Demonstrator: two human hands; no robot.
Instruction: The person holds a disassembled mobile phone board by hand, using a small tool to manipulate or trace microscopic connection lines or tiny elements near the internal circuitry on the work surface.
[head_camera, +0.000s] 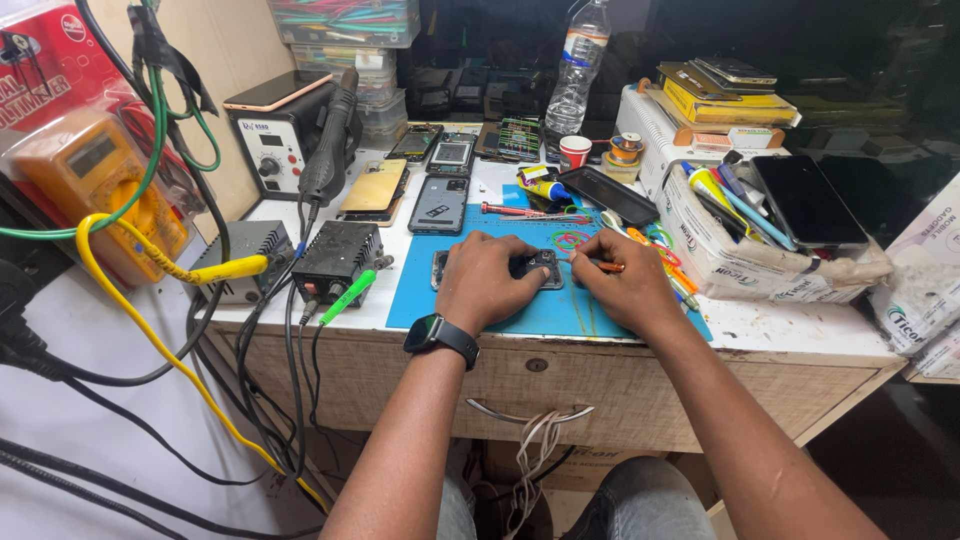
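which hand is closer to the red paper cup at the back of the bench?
Right. The right hand sits below and slightly right of the red paper cup; the left hand is farther off, down-left of it.
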